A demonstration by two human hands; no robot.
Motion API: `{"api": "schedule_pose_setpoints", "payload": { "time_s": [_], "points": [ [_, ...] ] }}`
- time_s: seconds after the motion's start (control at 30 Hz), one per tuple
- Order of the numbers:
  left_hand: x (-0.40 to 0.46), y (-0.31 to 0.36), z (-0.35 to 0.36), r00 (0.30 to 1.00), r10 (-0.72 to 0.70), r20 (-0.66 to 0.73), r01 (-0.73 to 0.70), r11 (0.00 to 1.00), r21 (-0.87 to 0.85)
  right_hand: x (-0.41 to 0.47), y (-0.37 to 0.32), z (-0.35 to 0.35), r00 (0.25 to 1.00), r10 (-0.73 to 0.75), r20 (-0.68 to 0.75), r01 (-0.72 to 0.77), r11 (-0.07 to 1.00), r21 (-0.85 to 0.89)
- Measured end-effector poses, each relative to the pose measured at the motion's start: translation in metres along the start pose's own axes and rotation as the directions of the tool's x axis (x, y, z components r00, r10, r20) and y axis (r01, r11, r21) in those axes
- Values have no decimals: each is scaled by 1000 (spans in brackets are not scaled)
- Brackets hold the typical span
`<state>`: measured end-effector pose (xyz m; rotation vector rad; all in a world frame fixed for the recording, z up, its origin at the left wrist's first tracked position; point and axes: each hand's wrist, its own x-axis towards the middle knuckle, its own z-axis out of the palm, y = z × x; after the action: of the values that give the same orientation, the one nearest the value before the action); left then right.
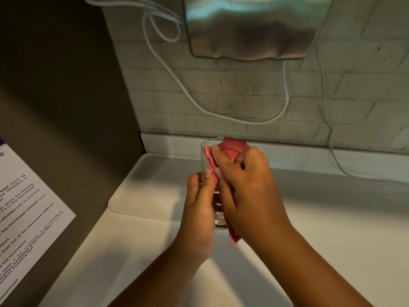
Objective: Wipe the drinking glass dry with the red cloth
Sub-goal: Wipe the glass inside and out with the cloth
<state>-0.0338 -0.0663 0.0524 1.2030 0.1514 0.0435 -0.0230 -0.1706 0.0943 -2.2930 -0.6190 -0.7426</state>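
Note:
A clear drinking glass [218,214] is held upright above the white counter, between both hands. My left hand [198,202] grips its lower left side, thumb up along the wall. My right hand [245,191] is shut on the red cloth [232,149]. It presses the cloth against the glass's right side and over the rim. A bunch of cloth sticks out above the rim, and a strip hangs below my right palm near the glass's base. Much of the glass is hidden by my fingers.
A white tray [141,191] lies on the counter [332,229] under and left of the glass. A metal appliance [252,27] hangs on the brick wall above, with white cables [243,120] looping down. A dark panel with a printed notice [26,209] stands at left.

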Motion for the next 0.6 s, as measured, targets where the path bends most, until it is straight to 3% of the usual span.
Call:
{"api": "schedule_pose_setpoints", "payload": {
  "time_s": [0.1, 0.2, 0.27, 0.37, 0.43, 0.53, 0.6],
  "points": [
    [-6, 1, 4, 1000, -10, -24, 10, 1000, 3, 16, 6, -3, 982, 121, -146, -120, 993, 16],
    [-4, 7, 7, 998, -16, -56, 16, 1000, -3, 14, 7, -1, 981, 115, -156, -113, 993, 24],
    [2, 11, 4, 997, -15, -77, 13, 1000, -23, 0, 0, 2, 993, 85, -84, -79, 994, 70],
    [11, 12, -6, 998, -7, -62, 5, 999, -32, -27, -11, 6, 994, 6, 110, -5, 1000, -8],
    [9, 9, -9, 998, -37, -46, 36, 999, -41, -34, -13, 6, 987, 12, 158, -9, 1000, -20],
    [3, 7, -5, 998, -32, -51, 31, 999, -10, -19, -12, 5, 995, 13, 103, -12, 1000, -18],
    [2, 8, -1, 998, -23, -56, 24, 1000, 7, -5, -5, 4, 999, 36, -16, -36, 999, -24]
  ]
}}
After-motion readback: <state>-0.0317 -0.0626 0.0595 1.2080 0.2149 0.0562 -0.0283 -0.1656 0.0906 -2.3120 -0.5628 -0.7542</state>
